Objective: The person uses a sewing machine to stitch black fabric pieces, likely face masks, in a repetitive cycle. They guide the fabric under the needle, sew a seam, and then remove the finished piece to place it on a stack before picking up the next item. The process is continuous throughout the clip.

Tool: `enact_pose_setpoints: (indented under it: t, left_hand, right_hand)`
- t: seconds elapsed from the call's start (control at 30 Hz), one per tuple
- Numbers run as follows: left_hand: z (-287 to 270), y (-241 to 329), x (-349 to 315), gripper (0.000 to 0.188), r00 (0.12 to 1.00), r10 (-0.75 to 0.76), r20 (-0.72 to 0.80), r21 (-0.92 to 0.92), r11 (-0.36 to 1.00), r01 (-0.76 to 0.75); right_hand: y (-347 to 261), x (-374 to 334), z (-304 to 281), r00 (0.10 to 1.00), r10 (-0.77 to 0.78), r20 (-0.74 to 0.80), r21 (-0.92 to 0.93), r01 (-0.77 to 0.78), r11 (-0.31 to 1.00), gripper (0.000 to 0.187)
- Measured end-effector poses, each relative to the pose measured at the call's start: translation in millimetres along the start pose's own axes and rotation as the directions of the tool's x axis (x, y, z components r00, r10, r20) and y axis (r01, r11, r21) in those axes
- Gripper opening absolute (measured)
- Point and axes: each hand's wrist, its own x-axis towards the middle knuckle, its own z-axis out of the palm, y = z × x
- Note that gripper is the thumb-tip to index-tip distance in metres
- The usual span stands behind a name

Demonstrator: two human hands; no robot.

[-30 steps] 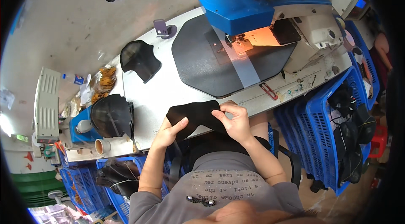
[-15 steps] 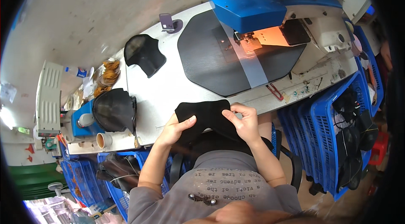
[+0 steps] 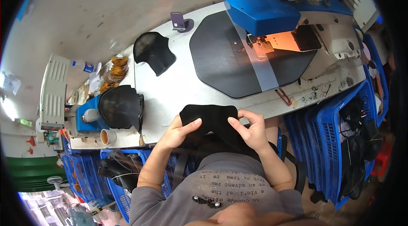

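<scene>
A black fabric piece (image 3: 210, 117) lies over the near edge of the white work table (image 3: 170, 92), partly draped toward my lap. My left hand (image 3: 178, 131) grips its left side, thumb on top. My right hand (image 3: 250, 128) pinches its right edge with the fingers curled over it. Beyond it, a dark oval mat (image 3: 225, 64) sits under the blue and white sewing machine (image 3: 272, 13), whose needle area is lit orange.
Two more black fabric pieces lie on the table, one at the back (image 3: 154, 51) and a larger stack (image 3: 121, 107) at the left. Blue crates (image 3: 340, 136) with dark pieces stand at the right, another crate (image 3: 114, 170) at lower left. Red-handled snips (image 3: 284, 96) lie near the front edge.
Both hands have stayed on the black fabric piece and drawn it a little nearer to my body. The view has shifted slightly.
</scene>
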Motion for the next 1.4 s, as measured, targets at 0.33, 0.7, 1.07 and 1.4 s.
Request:
enact_pose_setpoints:
  t: [0.33, 0.7, 1.07, 1.4]
  left_hand:
    - [13, 4, 4, 0.036, 0.984, -0.176, -0.025, 0.242, 0.954, 0.176]
    - [-122, 2, -75, 0.045, 0.561, 0.801, -0.207, 0.973, 0.106, 0.207]
    - [-86, 0, 16, 0.024, 0.525, 0.839, -0.146, 0.965, 0.237, -0.111]
    - [-121, -39, 122, 0.044, 0.772, 0.553, -0.312, 0.948, 0.135, 0.287]
  right_hand:
    - [-35, 10, 1, 0.998, -0.026, 0.052, -0.177, 0.035, 0.984, 0.030]
    - [-24, 6, -24, 1.000, 0.004, 0.009, -0.177, -0.002, 0.984, 0.011]
    - [-164, 53, -26, 0.663, -0.663, 0.348, 0.729, 0.253, 0.636, 0.019]
    - [-194, 69, 26, 0.462, -0.735, 0.496, 0.823, 0.022, 0.568, 0.015]
